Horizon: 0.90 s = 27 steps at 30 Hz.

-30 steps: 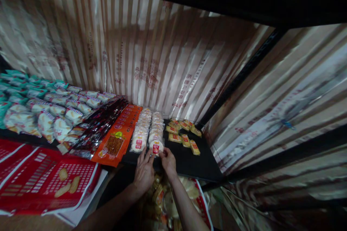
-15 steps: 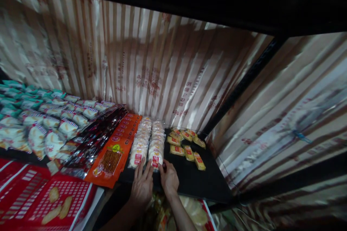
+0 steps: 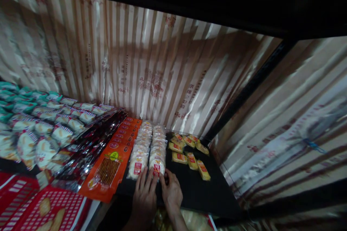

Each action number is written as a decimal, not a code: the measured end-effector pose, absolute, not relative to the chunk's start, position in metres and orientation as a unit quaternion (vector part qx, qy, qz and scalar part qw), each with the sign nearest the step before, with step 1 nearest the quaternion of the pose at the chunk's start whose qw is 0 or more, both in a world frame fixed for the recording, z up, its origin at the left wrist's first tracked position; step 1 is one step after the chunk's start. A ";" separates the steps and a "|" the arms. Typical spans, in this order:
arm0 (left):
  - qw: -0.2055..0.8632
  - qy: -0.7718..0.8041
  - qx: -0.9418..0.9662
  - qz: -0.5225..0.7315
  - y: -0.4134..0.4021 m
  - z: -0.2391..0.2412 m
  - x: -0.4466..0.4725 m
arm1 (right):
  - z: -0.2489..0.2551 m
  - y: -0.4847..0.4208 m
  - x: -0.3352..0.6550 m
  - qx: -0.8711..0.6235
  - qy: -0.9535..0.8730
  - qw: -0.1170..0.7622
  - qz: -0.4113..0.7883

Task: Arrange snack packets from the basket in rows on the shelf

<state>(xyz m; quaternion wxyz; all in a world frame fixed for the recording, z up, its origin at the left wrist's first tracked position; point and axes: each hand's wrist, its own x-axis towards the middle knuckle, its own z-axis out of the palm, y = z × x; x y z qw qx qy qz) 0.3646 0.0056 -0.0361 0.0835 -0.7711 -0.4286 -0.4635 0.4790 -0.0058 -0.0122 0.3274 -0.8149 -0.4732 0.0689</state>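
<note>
Two rows of clear-wrapped white rice crackers stand side by side on a black shelf [image 3: 206,196]: a left row [image 3: 142,139] and a right row [image 3: 158,144]. At the front of the right row, a packet with a red label [image 3: 157,162] lies under my fingertips. My left hand [image 3: 145,191] has its fingers stretched out, their tips touching the near edge of that packet. On its right corner, my right hand [image 3: 172,189] presses with curled fingers and thumb. How firmly it grips is hard to see.
An orange snack bag [image 3: 108,168] and dark shiny packets [image 3: 90,142] lie left of the rows, beyond them white snack bags [image 3: 45,149]. Small yellow packets [image 3: 192,161] lie to the right. A red basket [image 3: 67,202] sits lower left. A black post [image 3: 249,86] slants at the right.
The view has shifted slightly, so the shelf appears lower. Both hands stay at the front packet of the right row; the rows look unchanged.
</note>
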 end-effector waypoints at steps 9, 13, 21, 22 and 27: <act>0.073 -0.432 -0.792 -0.425 0.006 -0.033 0.362 | -0.018 0.015 0.488 -0.773 -0.445 0.437 0.111; 0.101 -0.426 -0.801 -0.408 0.008 -0.024 0.357 | -0.018 0.023 0.481 -0.757 -0.452 0.450 0.141; 0.079 -0.454 -0.789 -0.408 0.008 -0.025 0.363 | -0.008 0.035 0.485 -0.760 -0.397 0.482 0.183; 0.077 -0.456 -0.790 -0.404 0.008 -0.027 0.364 | -0.004 0.041 0.487 -0.759 -0.391 0.483 0.193; 0.083 -0.461 -0.788 -0.399 0.010 -0.032 0.365 | 0.010 0.071 0.495 -0.731 -0.368 0.505 0.274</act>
